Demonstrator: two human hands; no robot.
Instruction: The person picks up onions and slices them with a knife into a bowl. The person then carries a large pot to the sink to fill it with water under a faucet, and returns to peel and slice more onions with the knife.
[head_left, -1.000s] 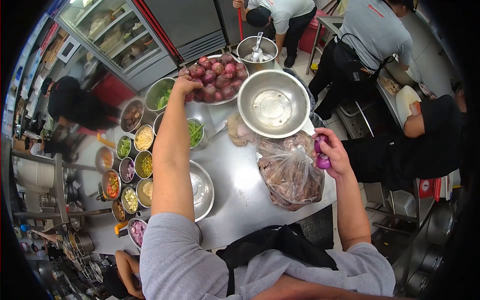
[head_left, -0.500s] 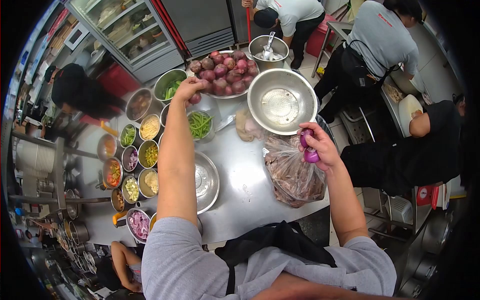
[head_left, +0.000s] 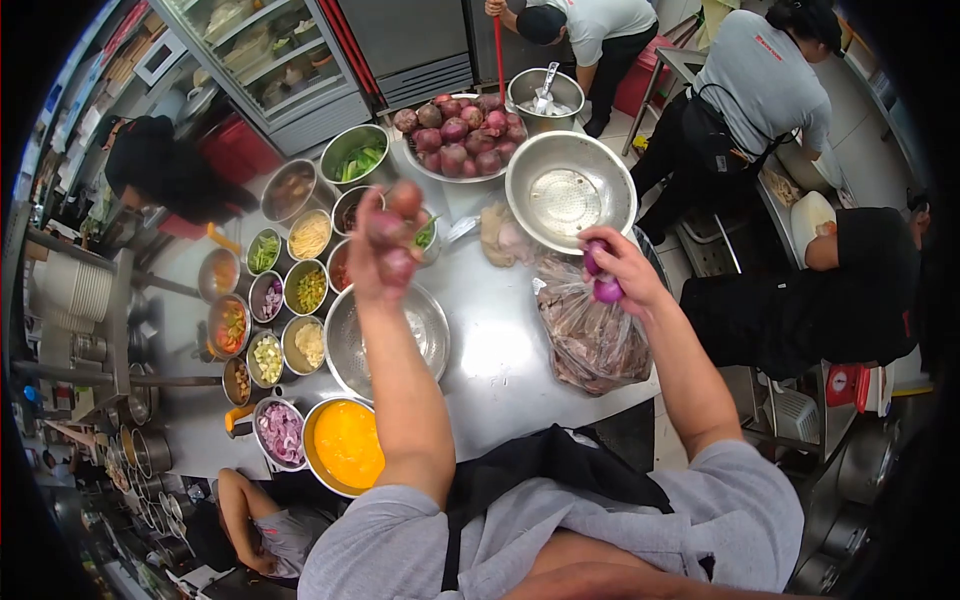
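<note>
Several red onions (head_left: pixel 392 230) sit in my left hand (head_left: pixel 370 275), blurred by motion, above the small containers left of centre. My right hand (head_left: pixel 634 275) is closed around two smooth, bright purple onions (head_left: pixel 606 291), beside the near rim of a metal colander (head_left: pixel 513 190). Under that hand lies a clear plastic bag of brownish, meat-like pieces (head_left: pixel 592 345). At the back of the table, a wide bowl (head_left: pixel 410 163) is heaped with red onions (head_left: pixel 465 135). A shallow metal bowl (head_left: pixel 437 335) is partly covered by my left forearm.
Metal containers of cut vegetables (head_left: pixel 311 290) crowd the left side. A pot of yellow liquid (head_left: pixel 345 445) is near my left elbow. A pot with a scoop (head_left: pixel 545 95) stands at the back. Co-workers (head_left: pixel 760 80) work beyond the table and at right.
My left hand has come back from the onion bowl towards me and now holds several onions. My right hand has shifted slightly left and up, still holding its two onions.
</note>
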